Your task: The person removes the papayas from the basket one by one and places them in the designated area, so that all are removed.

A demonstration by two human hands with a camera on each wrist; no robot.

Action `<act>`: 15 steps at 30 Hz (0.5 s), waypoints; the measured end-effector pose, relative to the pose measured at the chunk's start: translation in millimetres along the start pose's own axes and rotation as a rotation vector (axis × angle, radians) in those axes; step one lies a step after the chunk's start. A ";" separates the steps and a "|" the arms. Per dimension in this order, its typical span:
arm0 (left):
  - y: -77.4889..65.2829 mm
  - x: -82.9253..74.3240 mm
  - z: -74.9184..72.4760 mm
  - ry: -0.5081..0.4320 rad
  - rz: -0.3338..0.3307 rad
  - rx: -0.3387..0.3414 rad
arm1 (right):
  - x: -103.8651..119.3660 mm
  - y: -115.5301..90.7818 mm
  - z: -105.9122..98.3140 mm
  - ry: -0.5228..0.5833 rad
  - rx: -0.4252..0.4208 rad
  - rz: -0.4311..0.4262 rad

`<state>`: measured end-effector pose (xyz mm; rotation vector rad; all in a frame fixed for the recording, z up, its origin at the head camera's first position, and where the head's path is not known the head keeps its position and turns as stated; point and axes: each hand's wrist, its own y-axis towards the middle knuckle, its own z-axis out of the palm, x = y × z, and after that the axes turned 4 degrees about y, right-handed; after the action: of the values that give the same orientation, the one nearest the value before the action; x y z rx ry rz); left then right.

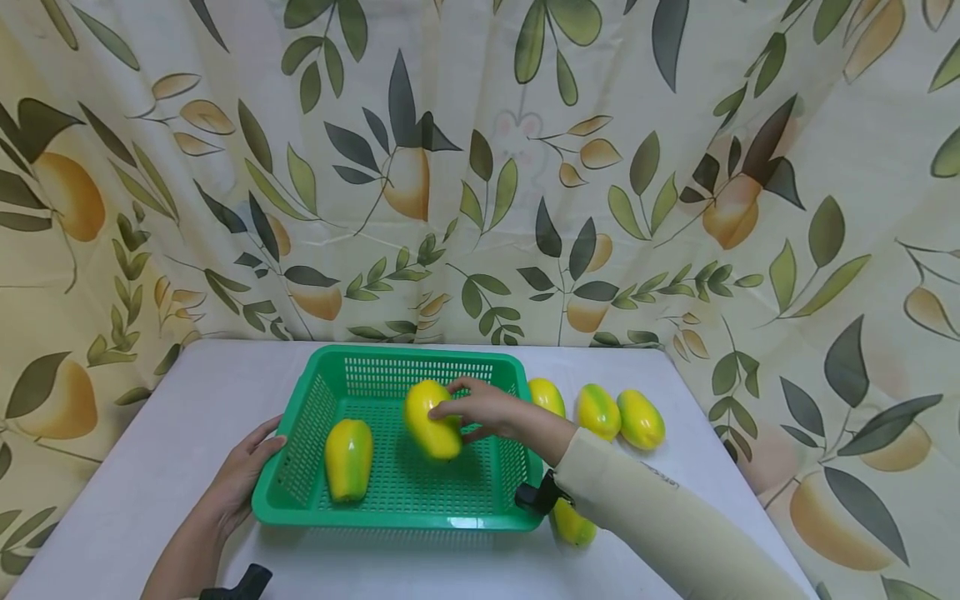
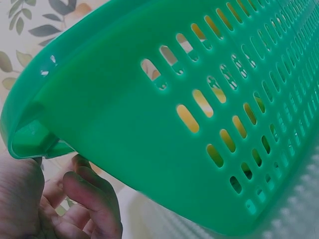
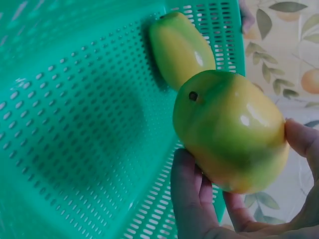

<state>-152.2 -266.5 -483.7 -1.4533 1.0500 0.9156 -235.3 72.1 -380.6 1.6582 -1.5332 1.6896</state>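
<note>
basket [image 1: 397,523], lower centre: plastic, glossy rim | yellow-green fruit [image 1: 432,419], mid-frame: smooth, high gloss | backdrop [image 1: 480,192], upper frame: cloth, matt, creased | desk [image 1: 187,417]: matt, smooth-looking | sleeve [image 1: 645,508], lower right: matt cloth

Looks like an indoor tabletop setup, can't tell home or studio: leaf-and-fruit print curtain [image 1: 480,250] hangs beyond my right hand [image 1: 480,408] and round to both sides of my grip, white-covered table [image 1: 225,375] beneath.
</note>
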 end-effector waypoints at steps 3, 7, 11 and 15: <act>-0.4 0.4 -0.1 0.002 0.006 -0.001 | -1.3 -4.7 -3.3 0.013 0.012 0.008; -0.3 0.8 -0.2 -0.003 0.012 0.001 | -3.9 -10.3 -8.2 0.056 0.025 0.021; 0.4 0.7 0.0 -0.010 0.009 0.003 | -8.1 -13.9 -13.7 0.103 0.038 0.031; 0.6 1.0 -0.1 -0.007 0.002 0.001 | -10.7 -17.9 -18.1 0.120 0.055 0.053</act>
<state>-152.5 -266.8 -484.8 -1.4473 1.0472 0.9203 -227.1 98.3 -377.3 1.5247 -1.4986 1.8389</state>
